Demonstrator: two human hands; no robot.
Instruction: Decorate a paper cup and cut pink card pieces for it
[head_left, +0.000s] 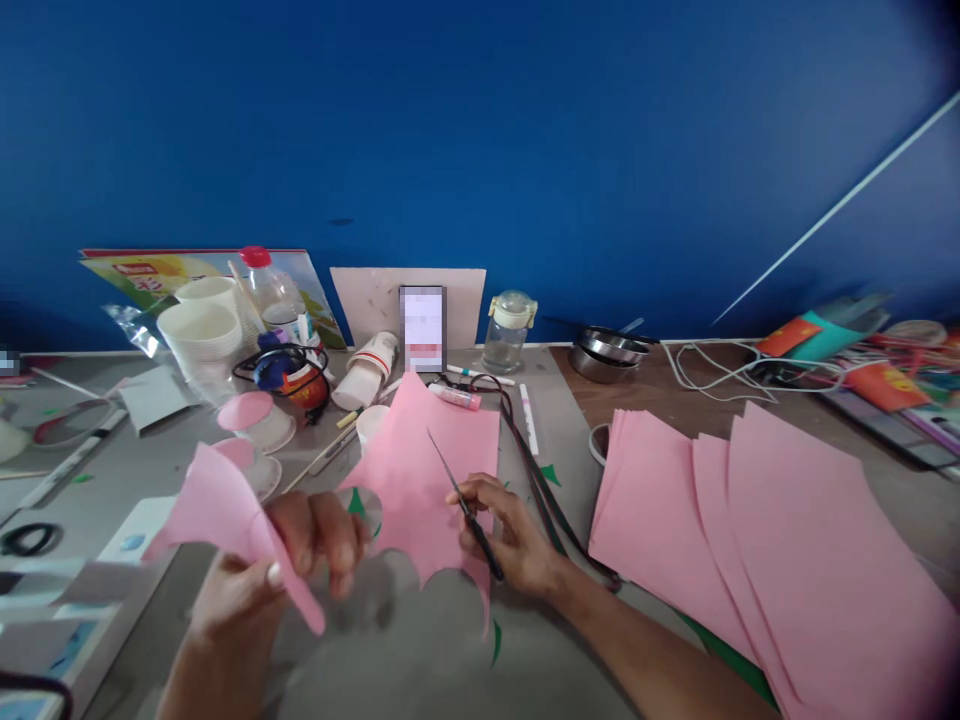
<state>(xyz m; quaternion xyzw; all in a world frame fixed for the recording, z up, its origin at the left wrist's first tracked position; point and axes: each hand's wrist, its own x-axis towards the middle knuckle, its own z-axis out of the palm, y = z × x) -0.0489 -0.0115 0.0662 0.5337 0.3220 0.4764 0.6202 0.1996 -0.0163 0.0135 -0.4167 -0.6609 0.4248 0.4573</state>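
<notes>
The left hand (307,530) is raised over the grey tabletop (390,650) and pinches a curved, cut-out piece of pink paper (221,500) between thumb and fingers; the piece stands tilted and bowed, one end flaring to the left, the other pointing down toward the wearer. The right hand (521,545) grips a pair of slim scissors with black handles (487,555), its fingers bent around them, the metal blades pointing forward and slightly left. Beneath the blades lies a large sheet of pink paper (405,460) — its near edge cut into scalloped curves with sharp points between them; whether the blade tips touch it, I cannot tell. Small green paper scraps (496,642) lie around the sheet, one of them near its longest point. To the right, a fanned stack of pink paper sheets (817,540) reaches off toward the corner of the view. Beyond the cut sheet, a phone with a lit, blurred screen (424,328) leans against an upright pale board (367,300), with a lidded clear glass jar (510,330) just to its right. On the left side stand nested white paper cups (199,335), and nearer the left hand sits an upturned white cup with a round pink top (251,410).
</notes>
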